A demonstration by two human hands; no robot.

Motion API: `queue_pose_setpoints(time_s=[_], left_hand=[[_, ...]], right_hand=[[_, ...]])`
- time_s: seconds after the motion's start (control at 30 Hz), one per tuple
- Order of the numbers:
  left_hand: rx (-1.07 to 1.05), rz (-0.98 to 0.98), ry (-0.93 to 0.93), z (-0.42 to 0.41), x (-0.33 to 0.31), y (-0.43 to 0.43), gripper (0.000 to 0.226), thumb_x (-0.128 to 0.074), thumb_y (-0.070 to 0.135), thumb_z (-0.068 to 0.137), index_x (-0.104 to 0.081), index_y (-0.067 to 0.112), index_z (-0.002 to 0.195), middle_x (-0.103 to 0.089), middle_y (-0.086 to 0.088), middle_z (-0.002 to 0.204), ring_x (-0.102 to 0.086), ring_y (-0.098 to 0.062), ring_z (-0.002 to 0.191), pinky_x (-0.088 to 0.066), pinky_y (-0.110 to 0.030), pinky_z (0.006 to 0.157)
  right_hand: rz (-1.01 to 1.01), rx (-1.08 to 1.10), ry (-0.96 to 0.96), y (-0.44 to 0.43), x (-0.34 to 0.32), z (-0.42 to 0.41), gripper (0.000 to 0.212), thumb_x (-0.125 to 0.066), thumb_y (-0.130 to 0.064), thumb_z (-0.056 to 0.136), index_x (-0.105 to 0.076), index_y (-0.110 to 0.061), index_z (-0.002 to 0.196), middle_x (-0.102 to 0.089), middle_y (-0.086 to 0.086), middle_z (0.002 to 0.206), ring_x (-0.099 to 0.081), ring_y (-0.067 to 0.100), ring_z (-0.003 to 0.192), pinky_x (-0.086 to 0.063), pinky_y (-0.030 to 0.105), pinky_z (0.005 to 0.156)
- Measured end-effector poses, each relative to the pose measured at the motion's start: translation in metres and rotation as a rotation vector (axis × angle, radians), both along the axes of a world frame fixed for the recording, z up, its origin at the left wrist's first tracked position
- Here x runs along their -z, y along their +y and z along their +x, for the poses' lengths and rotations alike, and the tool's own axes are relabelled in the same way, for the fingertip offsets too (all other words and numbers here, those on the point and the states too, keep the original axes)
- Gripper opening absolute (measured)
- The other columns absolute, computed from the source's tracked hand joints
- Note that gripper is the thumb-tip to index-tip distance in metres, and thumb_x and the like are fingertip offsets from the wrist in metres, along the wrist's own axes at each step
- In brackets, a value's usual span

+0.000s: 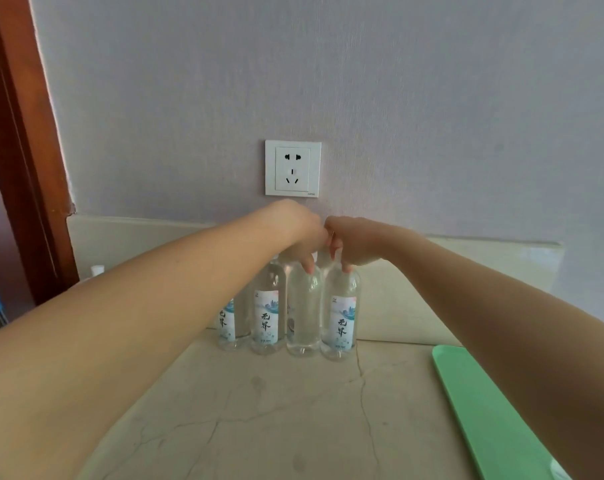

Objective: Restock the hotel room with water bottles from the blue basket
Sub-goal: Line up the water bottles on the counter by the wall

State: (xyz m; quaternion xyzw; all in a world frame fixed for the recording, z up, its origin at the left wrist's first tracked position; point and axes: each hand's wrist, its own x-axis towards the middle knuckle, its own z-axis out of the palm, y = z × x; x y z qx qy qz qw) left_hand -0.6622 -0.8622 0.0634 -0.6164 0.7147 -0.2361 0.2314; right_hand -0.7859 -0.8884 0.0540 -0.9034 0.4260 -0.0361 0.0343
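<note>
4 water bottles (266, 317) stand upright in a touching row at 12 o'clock on the counter (259, 410). The left hand (300, 226) grips the neck of the 3rd bottle (303, 306) with curled fingers (307, 265). The right hand (356, 240) likewise grips the 4th bottle (342, 320). Restocking looks nearly done; whether the basket holds more cannot be told.

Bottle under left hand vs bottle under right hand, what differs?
The left-hand bottle has its label turned away, showing clear plastic; the right-hand bottle faces its label forward. The left-hand bottle stands between neighbours; the right-hand bottle ends the row. Both stand upright on the counter, gripped near the top by the left hand and right hand.
</note>
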Motion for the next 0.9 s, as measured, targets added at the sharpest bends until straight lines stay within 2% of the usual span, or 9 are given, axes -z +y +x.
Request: queue_pose_setpoints(time_s=[0.07, 0.17, 0.23, 0.3, 0.37, 0.5, 0.63, 0.77, 0.9], left_hand=[[-0.003, -0.046, -0.034, -0.001, 0.003, -0.002, 0.035, -0.051, 0.059, 0.092, -0.054, 0.028, 0.077, -0.047, 0.01, 0.07, -0.044, -0.008, 0.056, -0.032, -0.027, 0.047], [0.009, -0.071, -0.076, -0.002, 0.002, -0.002, 0.041, -0.053, 0.068, 0.087, -0.045, 0.031, 0.071, -0.049, 0.011, 0.069, -0.044, -0.008, 0.056, -0.032, -0.026, 0.048], [0.04, -0.062, -0.064, 0.0, -0.003, -0.001, 0.044, -0.057, 0.068, 0.083, -0.046, 0.028, 0.068, -0.051, 0.01, 0.068, -0.044, -0.007, 0.055, -0.03, -0.025, 0.046], [0.097, 0.003, -0.021, 0.003, -0.01, 0.002, 0.034, -0.063, 0.057, 0.084, -0.051, 0.025, 0.085, -0.05, 0.011, 0.071, -0.042, -0.004, 0.057, -0.028, -0.025, 0.046], [0.154, 0.038, 0.031, 0.005, -0.012, 0.005, 0.029, -0.066, 0.038, 0.087, -0.048, 0.028, 0.108, -0.048, 0.012, 0.075, -0.041, -0.003, 0.06, -0.026, -0.025, 0.049], [0.164, 0.047, 0.084, 0.006, -0.009, 0.004, 0.021, -0.059, 0.024, 0.093, -0.053, 0.027, 0.113, -0.048, 0.014, 0.074, -0.042, -0.002, 0.062, -0.027, -0.025, 0.051], [0.113, 0.065, 0.216, 0.007, -0.008, 0.0, 0.009, -0.053, 0.025, 0.094, -0.057, 0.028, 0.102, -0.057, 0.015, 0.068, -0.05, -0.003, 0.063, -0.032, -0.027, 0.056], [0.091, 0.064, 0.21, 0.008, -0.007, -0.002, 0.014, -0.054, 0.027, 0.092, -0.06, 0.026, 0.105, -0.059, 0.012, 0.073, -0.05, -0.002, 0.065, -0.032, -0.027, 0.056], [0.073, 0.06, 0.245, 0.008, -0.008, -0.003, 0.017, -0.055, 0.029, 0.092, -0.062, 0.027, 0.107, -0.064, 0.01, 0.086, -0.054, -0.005, 0.069, -0.033, -0.027, 0.056]], right_hand=[[0.003, -0.008, 0.003, -0.003, 0.001, -0.001, 0.053, -0.07, 0.003, 0.08, -0.049, -0.012, 0.126, -0.059, 0.004, 0.127, -0.054, 0.026, 0.117, -0.042, 0.032, 0.09], [0.003, -0.01, 0.037, -0.005, -0.002, 0.0, 0.046, -0.074, -0.006, 0.08, -0.057, -0.014, 0.122, -0.059, 0.003, 0.128, -0.056, 0.025, 0.116, -0.043, 0.029, 0.09], [-0.003, -0.012, 0.048, -0.006, -0.003, 0.002, 0.042, -0.077, -0.021, 0.08, -0.061, -0.013, 0.118, -0.064, 0.006, 0.122, -0.063, 0.025, 0.105, -0.048, 0.031, 0.09], [-0.044, -0.001, 0.091, -0.005, -0.004, 0.002, 0.049, -0.077, -0.039, 0.079, -0.062, -0.016, 0.119, -0.069, 0.007, 0.107, -0.066, 0.021, 0.079, -0.052, 0.031, 0.08], [-0.08, 0.034, 0.104, -0.005, -0.004, -0.002, 0.05, -0.074, -0.047, 0.079, -0.064, -0.019, 0.12, -0.067, 0.003, 0.08, -0.063, 0.018, 0.061, -0.057, 0.029, 0.07], [-0.089, 0.08, 0.052, -0.004, -0.002, -0.006, 0.04, -0.074, -0.034, 0.083, -0.066, -0.001, 0.104, -0.067, 0.008, 0.069, -0.069, 0.019, 0.059, -0.059, 0.028, 0.06], [-0.087, 0.075, -0.031, 0.0, -0.001, -0.006, 0.039, -0.075, -0.024, 0.084, -0.062, -0.002, 0.114, -0.061, 0.003, 0.064, -0.062, 0.011, 0.05, -0.058, 0.027, 0.067], [-0.082, 0.072, -0.052, 0.004, -0.001, -0.01, 0.042, -0.073, -0.024, 0.085, -0.057, -0.005, 0.119, -0.059, 0.001, 0.066, -0.066, 0.018, 0.061, -0.058, 0.03, 0.078], [-0.078, 0.066, -0.057, 0.004, -0.001, -0.012, 0.04, -0.072, -0.023, 0.086, -0.058, -0.007, 0.119, -0.059, -0.001, 0.068, -0.065, 0.018, 0.065, -0.057, 0.03, 0.08]])
